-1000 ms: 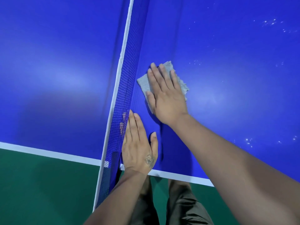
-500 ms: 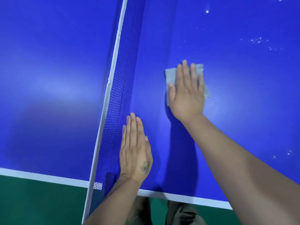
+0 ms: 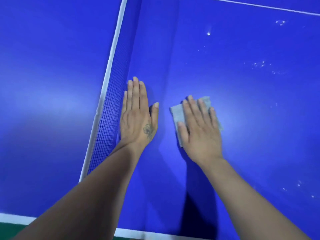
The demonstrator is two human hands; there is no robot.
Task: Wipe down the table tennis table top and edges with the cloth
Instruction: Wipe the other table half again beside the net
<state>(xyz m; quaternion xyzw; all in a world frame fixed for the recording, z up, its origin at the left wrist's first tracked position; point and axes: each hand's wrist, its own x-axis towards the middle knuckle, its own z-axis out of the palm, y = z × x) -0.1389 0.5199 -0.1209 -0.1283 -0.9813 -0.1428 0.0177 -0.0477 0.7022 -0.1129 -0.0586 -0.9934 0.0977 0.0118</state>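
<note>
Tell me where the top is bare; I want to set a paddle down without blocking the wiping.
Bare: the blue table top left of the white-taped net. Crowded: the left hand and right hand pressing the grey cloth.

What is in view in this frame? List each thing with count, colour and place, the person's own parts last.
table top: one, blue with white lines, fills the view
net: one, blue mesh with white top band, runs from upper centre to lower left
cloth: one, grey, flat on the table right of the net, under the right hand
white specks: several, scattered on the right half
floor: green, strip at lower left
left hand: flat on the table beside the net
right hand: flat, pressing the cloth
</note>
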